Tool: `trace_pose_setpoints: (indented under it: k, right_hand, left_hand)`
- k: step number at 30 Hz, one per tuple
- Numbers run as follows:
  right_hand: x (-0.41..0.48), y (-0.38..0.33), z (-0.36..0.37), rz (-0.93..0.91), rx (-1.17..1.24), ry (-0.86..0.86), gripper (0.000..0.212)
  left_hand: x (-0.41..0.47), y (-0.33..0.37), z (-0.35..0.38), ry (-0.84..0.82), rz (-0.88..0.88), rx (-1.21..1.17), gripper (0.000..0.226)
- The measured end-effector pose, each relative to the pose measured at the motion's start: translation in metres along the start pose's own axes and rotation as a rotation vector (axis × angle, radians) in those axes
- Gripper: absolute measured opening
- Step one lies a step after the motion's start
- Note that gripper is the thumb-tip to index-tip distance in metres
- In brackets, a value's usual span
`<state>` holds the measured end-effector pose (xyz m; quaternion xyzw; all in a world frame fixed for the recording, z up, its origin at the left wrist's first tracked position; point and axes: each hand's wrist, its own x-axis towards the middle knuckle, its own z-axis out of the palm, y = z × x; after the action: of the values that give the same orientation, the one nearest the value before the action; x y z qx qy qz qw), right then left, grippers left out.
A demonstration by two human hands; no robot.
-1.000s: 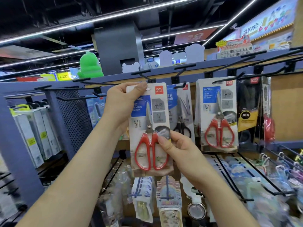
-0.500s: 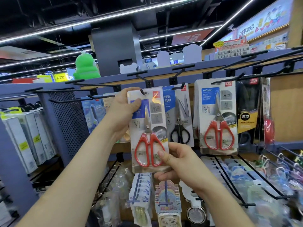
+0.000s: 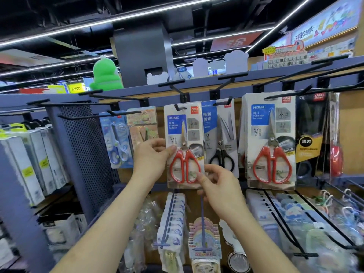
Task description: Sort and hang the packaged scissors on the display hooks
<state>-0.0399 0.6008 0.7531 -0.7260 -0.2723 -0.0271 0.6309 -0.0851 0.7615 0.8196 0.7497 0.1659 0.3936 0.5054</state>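
A pack of red-handled scissors (image 3: 184,134) hangs from a black display hook (image 3: 178,107) that passes through its top hole. My left hand (image 3: 152,157) pinches the pack's left edge at mid height, thumb on the front. My right hand (image 3: 217,184) pinches its lower right corner. To the right hang a pack of black-handled scissors (image 3: 220,138) and a second pack of red-handled scissors (image 3: 270,140). A pack of blue scissors (image 3: 116,140) hangs to the left.
Several bare black hooks (image 3: 232,79) jut out along the blue top rail (image 3: 197,87). Black-packaged items (image 3: 309,138) hang at far right. Lower hooks carry small packaged goods (image 3: 173,219). A perforated metal panel (image 3: 88,154) and white boxes (image 3: 29,166) stand at left.
The pack's hole has slid onto the hook and the pack has moved back toward the wall. My left hand dropped from its top corner to its left edge; my right hand stays low.
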Motion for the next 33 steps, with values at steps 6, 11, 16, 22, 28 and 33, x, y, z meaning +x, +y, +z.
trace_pose_setpoints:
  k: [6, 11, 16, 22, 28, 33]
  right_hand:
    - [0.007, 0.005, -0.004, -0.006, -0.228, -0.024, 0.031]
    - [0.003, 0.008, -0.010, 0.069, -0.242, -0.106, 0.059]
    - [-0.019, 0.015, -0.025, 0.051, -0.245, -0.062, 0.050]
    - [-0.062, 0.003, -0.066, -0.017, -0.462, -0.066, 0.025]
    - [-0.136, -0.004, -0.090, 0.094, -0.730, -0.097, 0.023]
    - [-0.217, 0.022, -0.114, 0.235, -0.826, -0.009, 0.017]
  left_hand:
    - [0.013, -0.007, 0.020, 0.093, 0.068, 0.139, 0.013]
    - [0.010, -0.012, 0.020, 0.117, 0.177, 0.302, 0.022]
    - [-0.007, -0.022, 0.002, 0.089, 0.205, 0.290, 0.024]
    - [-0.062, -0.044, -0.026, -0.022, 0.354, 0.243, 0.014]
    - [-0.131, -0.077, -0.031, -0.308, 0.529, 0.248, 0.029]
    - [-0.187, -0.097, -0.009, -0.593, 0.497, 0.105, 0.023]
